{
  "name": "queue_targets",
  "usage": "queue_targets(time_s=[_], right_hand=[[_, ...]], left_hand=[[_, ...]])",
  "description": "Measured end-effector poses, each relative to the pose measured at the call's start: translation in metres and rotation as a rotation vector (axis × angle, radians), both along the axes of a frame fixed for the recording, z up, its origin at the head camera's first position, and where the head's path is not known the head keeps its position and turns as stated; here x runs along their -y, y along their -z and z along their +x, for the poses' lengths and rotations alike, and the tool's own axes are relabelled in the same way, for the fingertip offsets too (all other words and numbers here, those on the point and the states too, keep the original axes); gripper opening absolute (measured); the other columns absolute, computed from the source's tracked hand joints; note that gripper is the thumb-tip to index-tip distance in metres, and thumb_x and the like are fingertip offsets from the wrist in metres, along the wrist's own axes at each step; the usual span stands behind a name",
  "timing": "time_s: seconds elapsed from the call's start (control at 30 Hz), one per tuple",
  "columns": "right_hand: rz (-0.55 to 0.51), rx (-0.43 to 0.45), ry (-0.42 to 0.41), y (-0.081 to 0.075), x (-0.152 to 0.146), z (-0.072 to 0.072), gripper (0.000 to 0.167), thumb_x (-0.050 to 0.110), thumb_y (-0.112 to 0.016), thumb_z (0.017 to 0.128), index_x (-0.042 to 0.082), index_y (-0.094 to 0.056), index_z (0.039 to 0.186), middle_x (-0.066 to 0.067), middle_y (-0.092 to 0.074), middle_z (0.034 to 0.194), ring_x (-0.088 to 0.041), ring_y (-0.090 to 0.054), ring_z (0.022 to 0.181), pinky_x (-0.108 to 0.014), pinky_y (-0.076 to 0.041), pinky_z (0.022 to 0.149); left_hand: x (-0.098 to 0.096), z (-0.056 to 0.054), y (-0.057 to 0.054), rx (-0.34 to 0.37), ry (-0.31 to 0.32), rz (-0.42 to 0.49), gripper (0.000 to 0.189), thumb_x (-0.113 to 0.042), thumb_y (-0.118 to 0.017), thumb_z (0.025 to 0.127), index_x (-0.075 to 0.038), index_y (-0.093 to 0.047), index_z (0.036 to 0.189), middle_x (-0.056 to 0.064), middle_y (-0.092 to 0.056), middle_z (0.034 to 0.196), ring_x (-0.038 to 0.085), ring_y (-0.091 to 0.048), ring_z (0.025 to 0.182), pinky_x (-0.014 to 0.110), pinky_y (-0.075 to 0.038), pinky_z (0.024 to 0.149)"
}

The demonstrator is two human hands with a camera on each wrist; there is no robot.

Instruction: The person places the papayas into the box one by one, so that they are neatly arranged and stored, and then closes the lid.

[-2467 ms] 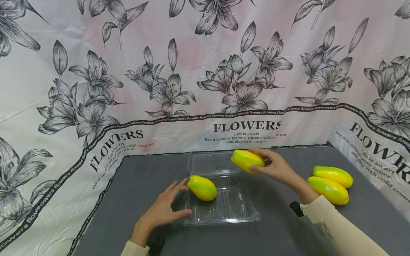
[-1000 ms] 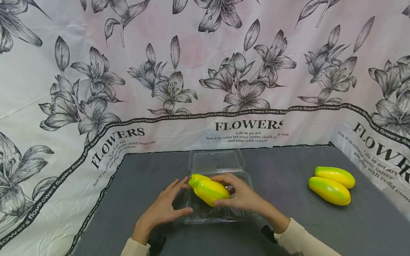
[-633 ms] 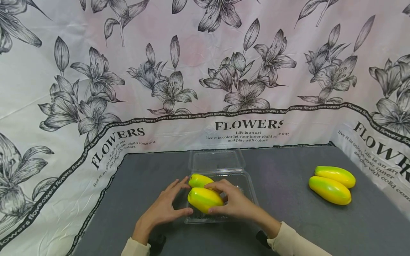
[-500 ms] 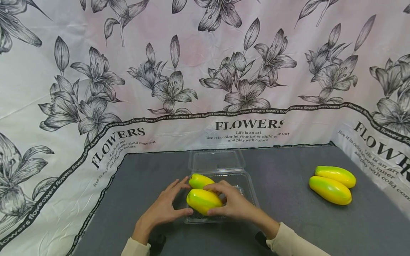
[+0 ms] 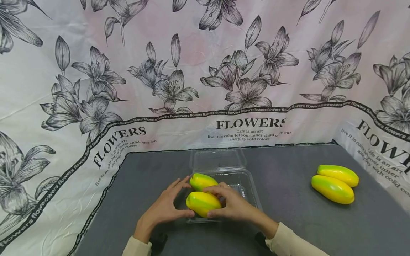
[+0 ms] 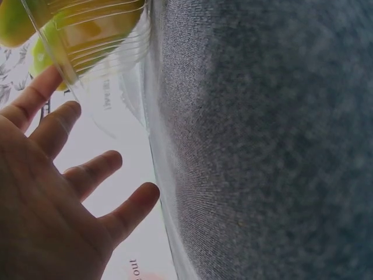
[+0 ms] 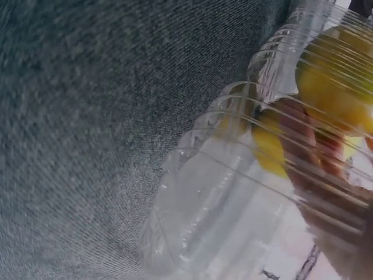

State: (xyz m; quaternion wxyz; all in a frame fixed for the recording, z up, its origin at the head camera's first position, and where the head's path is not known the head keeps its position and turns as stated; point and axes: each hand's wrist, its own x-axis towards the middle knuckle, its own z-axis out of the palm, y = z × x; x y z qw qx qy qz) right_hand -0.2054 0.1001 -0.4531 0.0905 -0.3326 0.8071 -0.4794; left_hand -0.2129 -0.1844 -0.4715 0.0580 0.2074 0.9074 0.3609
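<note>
A clear plastic clamshell box point(image 5: 253, 185) lies in the head view with its lid point(image 5: 219, 160) folded back. Two yellow-green papayas are in its left half, a rear papaya point(image 5: 201, 181) and a front papaya point(image 5: 201, 203). My right hand point(image 5: 235, 203) holds the front one between thumb and fingers at its right end. Through the ridged box wall, the right wrist view shows that right hand point(image 7: 326, 192) beside the fruit. My left hand point(image 5: 163, 206) is spread along the box's left side; in the left wrist view its index fingertip point(image 6: 51, 79) reaches the box edge.
Two more papayas lie side by side on the right of the grey table point(image 5: 288, 227), a rear one point(image 5: 339, 175) and a front one point(image 5: 333, 189). A flower-printed cloth point(image 5: 179, 131) hangs behind the table and along its sides.
My right hand has carried a papaya from above the box's right side, leftward and down, into the front left beside the other papaya. The left hand has stayed nearly still.
</note>
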Motion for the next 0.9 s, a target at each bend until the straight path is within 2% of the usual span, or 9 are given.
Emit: queue_targets(time_s=[0.1, 0.37, 0.9], right_hand=[[0.004, 0.003, -0.009, 0.000, -0.001, -0.001, 0.068, 0.027, -0.087, 0.082, 0.016, -0.058, 0.142, -0.007, -0.054, 0.118, -0.015, -0.055, 0.102, -0.024, -0.059, 0.081], [0.009, -0.005, -0.022, 0.004, -0.004, -0.004, 0.069, 0.027, -0.087, 0.082, 0.017, -0.057, 0.142, -0.007, -0.055, 0.120, -0.015, -0.054, 0.104, -0.025, -0.058, 0.081], [0.009, 0.000, -0.041, 0.006, -0.010, -0.006, 0.065, 0.028, -0.084, 0.086, 0.014, -0.057, 0.143, -0.012, -0.056, 0.117, -0.018, -0.056, 0.101, -0.025, -0.058, 0.082]], left_hand=[[0.000, 0.000, 0.000, -0.002, 0.003, -0.003, 0.071, -0.062, -0.083, 0.075, -0.051, -0.049, 0.136, -0.011, -0.023, 0.170, 0.035, -0.016, 0.159, 0.082, -0.023, 0.110], [0.000, 0.000, -0.001, 0.001, 0.016, 0.006, 0.075, -0.061, -0.083, 0.075, -0.035, -0.054, 0.139, -0.013, -0.022, 0.170, 0.035, -0.014, 0.159, 0.081, -0.021, 0.112], [-0.003, 0.002, -0.002, 0.005, -0.001, -0.005, 0.075, -0.063, -0.083, 0.074, -0.037, -0.054, 0.138, -0.017, -0.022, 0.169, 0.033, -0.014, 0.160, 0.083, -0.021, 0.111]])
